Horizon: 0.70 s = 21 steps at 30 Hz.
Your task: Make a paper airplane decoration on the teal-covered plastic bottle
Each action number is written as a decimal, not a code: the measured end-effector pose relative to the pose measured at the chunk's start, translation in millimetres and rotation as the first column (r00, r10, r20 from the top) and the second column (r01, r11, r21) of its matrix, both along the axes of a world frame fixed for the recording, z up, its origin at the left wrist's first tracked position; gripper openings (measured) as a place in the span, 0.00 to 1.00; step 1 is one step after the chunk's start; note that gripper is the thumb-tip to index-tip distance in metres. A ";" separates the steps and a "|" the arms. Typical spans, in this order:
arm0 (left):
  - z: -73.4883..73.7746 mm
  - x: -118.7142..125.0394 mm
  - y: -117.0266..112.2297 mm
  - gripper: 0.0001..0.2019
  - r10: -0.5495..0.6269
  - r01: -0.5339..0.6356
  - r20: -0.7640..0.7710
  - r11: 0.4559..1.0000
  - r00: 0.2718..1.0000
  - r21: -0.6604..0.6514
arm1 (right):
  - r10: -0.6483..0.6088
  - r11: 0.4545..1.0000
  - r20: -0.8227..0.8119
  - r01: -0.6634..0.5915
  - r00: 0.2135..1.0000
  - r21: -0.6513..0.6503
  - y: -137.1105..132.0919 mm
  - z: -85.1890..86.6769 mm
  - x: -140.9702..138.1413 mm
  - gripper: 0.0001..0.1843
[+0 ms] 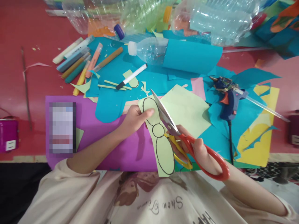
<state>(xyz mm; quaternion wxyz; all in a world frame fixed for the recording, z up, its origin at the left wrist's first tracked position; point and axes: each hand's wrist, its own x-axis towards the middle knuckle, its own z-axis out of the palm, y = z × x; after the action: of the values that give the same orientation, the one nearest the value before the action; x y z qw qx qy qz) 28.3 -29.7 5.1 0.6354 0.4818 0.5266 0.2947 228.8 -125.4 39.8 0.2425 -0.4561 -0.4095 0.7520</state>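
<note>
My left hand (136, 119) pinches a light green paper strip (164, 155) near its upper end, thumb on top. Black marker outlines on the strip form a bow shape: two long loops with a small circle between them. My right hand (198, 149) grips a pair of scissors (168, 119) by a red and a yellow handle. The scissor blades point up and to the left, along the strip's right edge beside the upper loop. Behind the blades lies a larger light green sheet (187, 109). Some fingers of my right hand are hidden behind the handles.
A bottle wrapped in blue paper (191, 56) lies across the back, with clear plastic bottles (215, 21) behind it. A glue gun (230, 101) with its cord is at right. Several markers (74, 57), a black-and-white marker (132, 76) and a phone (62, 127) are at left.
</note>
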 end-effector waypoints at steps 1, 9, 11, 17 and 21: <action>0.3 0.0 0.3 0.20 -0.032 0.032 0.003 0.999 0.999 0.015 | 0.002 1.000 0.006 -0.002 1.000 0.006 -0.4 -1.0 0.6 0.42; 0.9 -0.2 0.4 0.22 -0.111 0.109 0.028 0.992 0.993 0.060 | -0.002 1.000 -0.018 0.002 1.000 0.030 -2.8 -8.8 4.1 0.41; 0.9 -0.4 0.6 0.22 -0.121 0.119 0.032 0.991 0.992 0.058 | -0.006 1.000 -0.013 0.006 1.000 0.020 -3.1 -8.5 5.1 0.41; -0.9 -1.4 1.6 0.23 -0.126 0.125 0.023 0.992 0.992 0.034 | -0.029 1.000 -0.032 0.029 0.999 -0.012 -2.9 -7.3 6.8 0.40; -1.3 -1.7 1.7 0.23 -0.140 0.140 0.010 0.990 0.990 0.031 | -0.044 0.999 -0.045 0.043 0.998 -0.015 -3.6 -7.9 5.4 0.38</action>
<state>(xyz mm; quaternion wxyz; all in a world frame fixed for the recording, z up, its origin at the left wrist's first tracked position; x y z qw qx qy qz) 26.6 -28.0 3.8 0.6502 0.5255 0.4832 0.2600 234.2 -129.0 31.9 0.2648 -0.4494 -0.3888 0.7595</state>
